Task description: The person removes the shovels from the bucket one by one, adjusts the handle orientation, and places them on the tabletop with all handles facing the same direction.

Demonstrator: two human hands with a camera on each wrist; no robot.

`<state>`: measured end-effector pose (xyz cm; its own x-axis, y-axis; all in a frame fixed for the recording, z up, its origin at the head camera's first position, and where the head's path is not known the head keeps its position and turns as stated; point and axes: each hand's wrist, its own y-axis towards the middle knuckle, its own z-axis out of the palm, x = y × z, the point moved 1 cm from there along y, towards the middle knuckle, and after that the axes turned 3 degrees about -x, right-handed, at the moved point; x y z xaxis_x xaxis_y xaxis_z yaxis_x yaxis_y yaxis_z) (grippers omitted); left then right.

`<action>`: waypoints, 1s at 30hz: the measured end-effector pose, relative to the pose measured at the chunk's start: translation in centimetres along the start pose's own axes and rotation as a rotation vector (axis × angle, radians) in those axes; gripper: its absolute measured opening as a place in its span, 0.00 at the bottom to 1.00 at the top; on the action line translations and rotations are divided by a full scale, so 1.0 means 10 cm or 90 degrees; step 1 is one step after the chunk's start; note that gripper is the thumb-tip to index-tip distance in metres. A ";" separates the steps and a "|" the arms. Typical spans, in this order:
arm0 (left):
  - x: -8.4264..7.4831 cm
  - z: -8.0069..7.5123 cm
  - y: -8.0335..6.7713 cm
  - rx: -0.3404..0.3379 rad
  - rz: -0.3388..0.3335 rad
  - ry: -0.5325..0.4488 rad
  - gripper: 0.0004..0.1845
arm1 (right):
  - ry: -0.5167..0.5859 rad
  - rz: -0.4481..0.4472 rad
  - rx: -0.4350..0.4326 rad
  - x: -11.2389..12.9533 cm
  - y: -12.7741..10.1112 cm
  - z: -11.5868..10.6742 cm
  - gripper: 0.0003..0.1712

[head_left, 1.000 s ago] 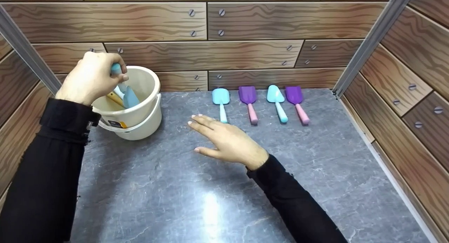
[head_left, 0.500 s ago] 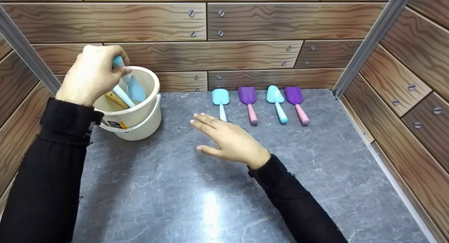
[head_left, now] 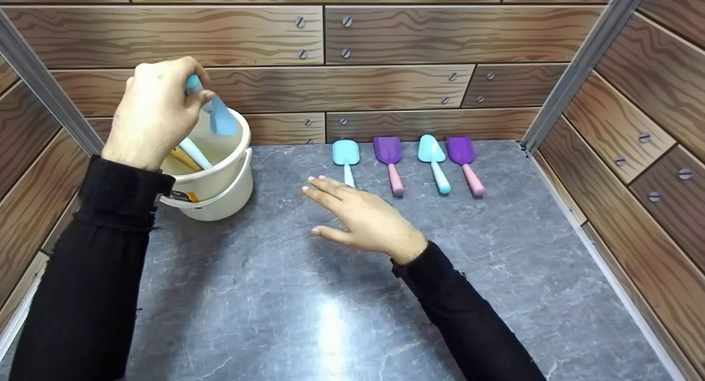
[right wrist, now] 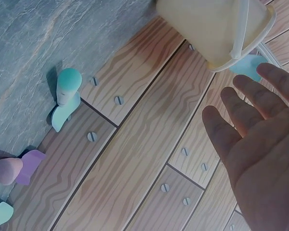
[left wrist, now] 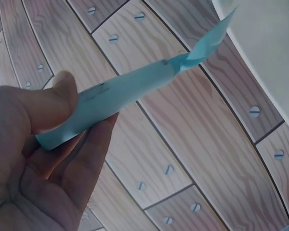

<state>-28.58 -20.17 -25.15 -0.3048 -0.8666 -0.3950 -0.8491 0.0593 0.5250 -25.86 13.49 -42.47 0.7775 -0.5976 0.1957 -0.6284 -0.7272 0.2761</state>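
My left hand [head_left: 157,108] grips a light blue hand trowel [head_left: 223,119] by the end of its handle, over the cream bucket [head_left: 223,205]. The trowel's blade points down and overlaps the bucket's far rim in the head view. In the left wrist view, thumb and fingers pinch the pale handle [left wrist: 125,91]. Inside the bucket lean a pale blue handle [head_left: 195,152] and a yellow one [head_left: 185,158]; their lower ends are hidden. My right hand [head_left: 366,218] holds nothing, its fingers spread above the grey tabletop, just in front of a light blue square-bladed shovel [head_left: 345,151].
Right of that shovel lie a purple shovel with a pink handle [head_left: 388,150], a light blue trowel [head_left: 432,150] and another purple shovel [head_left: 461,150], blades toward the back wall. Wood-patterned panels [head_left: 396,34] enclose the grey marbled tabletop [head_left: 248,293].
My left hand has risen and shifted slightly right, lifting the trowel so its blade comes up from inside the bucket to rim level. My right hand has barely moved.
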 end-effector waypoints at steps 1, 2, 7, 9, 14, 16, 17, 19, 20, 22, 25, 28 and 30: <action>-0.01 0.01 0.00 -0.007 0.003 -0.003 0.11 | 0.000 0.000 -0.003 -0.01 0.00 0.00 0.48; -0.03 0.02 0.00 -0.014 0.006 -0.007 0.11 | -0.001 0.000 -0.005 -0.01 0.00 -0.01 0.48; -0.09 0.12 -0.03 -0.063 0.023 -0.024 0.11 | -0.007 -0.003 -0.020 -0.05 -0.02 -0.02 0.47; -0.11 0.17 -0.04 -0.085 0.036 -0.031 0.11 | -0.010 -0.002 -0.023 -0.07 -0.02 -0.03 0.47; -0.14 0.31 -0.08 -0.120 0.064 -0.050 0.12 | -0.024 0.001 -0.021 -0.12 -0.03 -0.05 0.47; -0.16 0.37 -0.08 -0.126 0.065 -0.056 0.11 | -0.030 0.003 -0.023 -0.14 -0.04 -0.06 0.47; -0.16 0.40 -0.09 -0.128 0.066 -0.060 0.11 | -0.032 0.004 -0.025 -0.15 -0.05 -0.06 0.47; -0.18 0.46 -0.10 -0.128 0.060 -0.065 0.11 | -0.031 0.003 -0.028 -0.17 -0.06 -0.08 0.48; -0.19 0.49 -0.11 -0.126 0.059 -0.068 0.11 | -0.031 0.003 -0.030 -0.19 -0.06 -0.08 0.48; -0.20 0.56 -0.13 -0.123 0.060 -0.077 0.11 | -0.028 0.003 -0.032 -0.21 -0.07 -0.09 0.48; -0.20 0.67 -0.17 -0.114 0.063 -0.088 0.11 | -0.025 0.005 -0.031 -0.24 -0.07 -0.10 0.48; -0.20 0.77 -0.22 -0.106 0.065 -0.094 0.12 | -0.026 0.010 -0.030 -0.27 -0.07 -0.10 0.47; -0.20 0.84 -0.25 -0.100 0.063 -0.092 0.12 | -0.029 0.013 -0.027 -0.29 -0.08 -0.11 0.47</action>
<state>-29.50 -14.46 -31.96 -0.4515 -0.7795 -0.4342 -0.7376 0.0522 0.6733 -27.60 16.14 -42.24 0.7618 -0.6279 0.1593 -0.6422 -0.7000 0.3124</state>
